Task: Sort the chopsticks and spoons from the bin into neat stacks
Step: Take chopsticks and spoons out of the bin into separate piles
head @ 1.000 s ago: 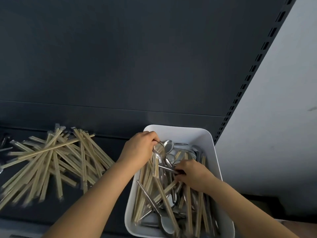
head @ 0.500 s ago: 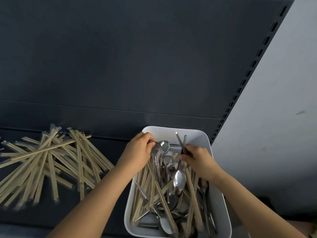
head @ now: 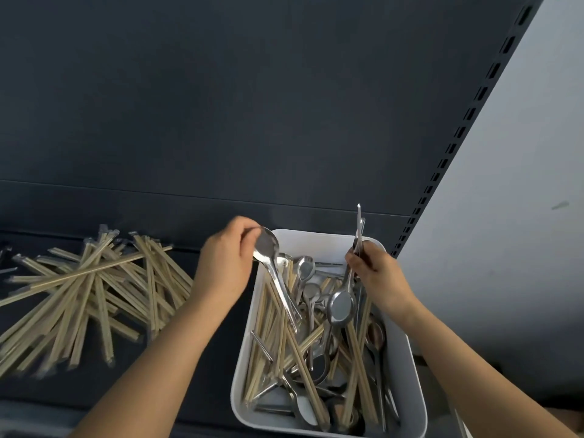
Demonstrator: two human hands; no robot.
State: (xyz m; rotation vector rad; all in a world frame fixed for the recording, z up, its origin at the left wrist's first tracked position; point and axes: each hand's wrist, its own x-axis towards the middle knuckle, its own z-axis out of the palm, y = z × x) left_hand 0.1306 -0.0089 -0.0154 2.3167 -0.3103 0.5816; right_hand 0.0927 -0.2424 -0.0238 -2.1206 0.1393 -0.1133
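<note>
Both hands are higher than half a second ago. The left hand (head: 227, 263) has lifted a steel spoon (head: 267, 248) to the far left corner of the white bin (head: 316, 240). The right hand (head: 377, 273) has raised its spoon bundle (head: 342, 306) so that the thin handles now stand above the far rim.

The left hand pinches the steel spoon by its bowl, and the handle slopes down into the bin and lies over the loose chopsticks (head: 275, 339). I cannot tell if a second spoon is nested under it. The right hand is curled around the handles of the bundle, and one bowl hangs below the fist, just over the mixed cutlery. Many spoons and chopsticks remain crossed in the bin. The chopstick pile (head: 88, 289) lies spread like a fan on the dark shelf (head: 205, 393), to the left of the bin.

The step seems to be collecting spoons, and I judge the task as roughly half done. To do it well, each spoon should come straight up until its low end is free, because a dragged handle may pull chopsticks out. The two hands hold their spoons in opposite directions, so one group needs turning before they are joined. The spoons should nest bowl into bowl and be laid down apart from the chopstick pile, which itself needs straightening later.
</note>
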